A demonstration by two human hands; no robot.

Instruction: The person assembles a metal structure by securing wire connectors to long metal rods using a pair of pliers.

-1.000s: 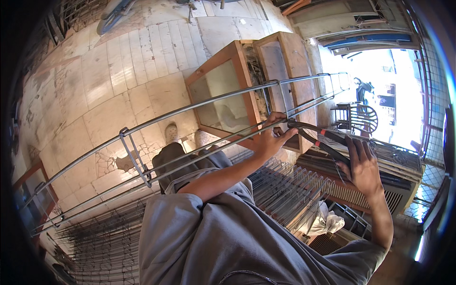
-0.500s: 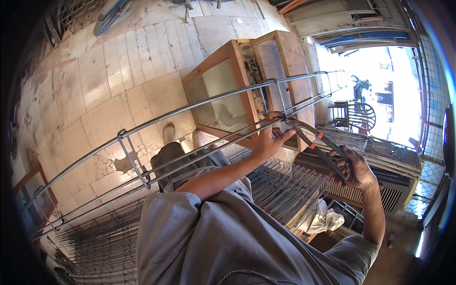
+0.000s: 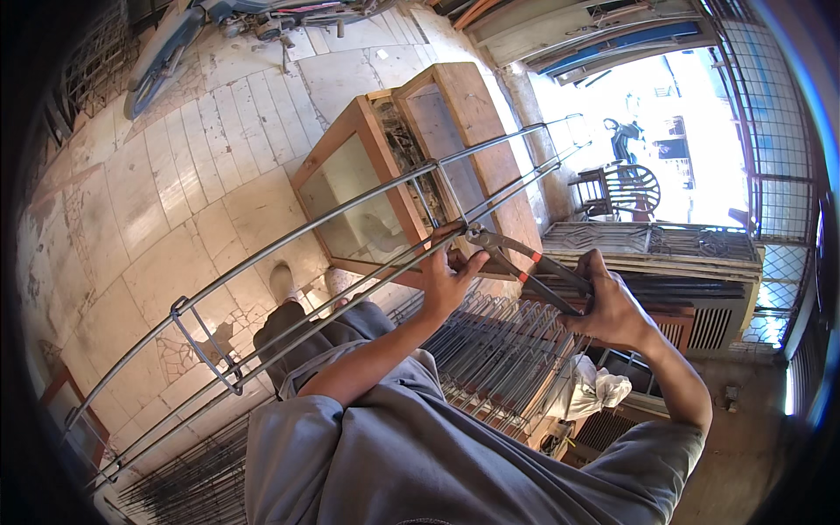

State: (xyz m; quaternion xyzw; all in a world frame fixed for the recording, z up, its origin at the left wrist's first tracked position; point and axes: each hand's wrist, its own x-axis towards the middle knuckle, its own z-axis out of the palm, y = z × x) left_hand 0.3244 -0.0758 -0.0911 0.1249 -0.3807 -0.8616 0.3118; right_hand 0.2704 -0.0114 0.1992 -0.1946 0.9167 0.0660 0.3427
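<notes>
Hoops are already spanning the steel cage; one joint seems unfinished.
I'm seeing the left hand clasping the cage, the right hand gripping spread pincers, their head sitting at that joint.

A small metalwork workshop, by the look of it: a long cage of metal rods, pincers set against it, and bent rods stacked in rows. Around them are a worn tiled floor, a wooden cabinet, a two-wheeler and mesh screening.
</notes>
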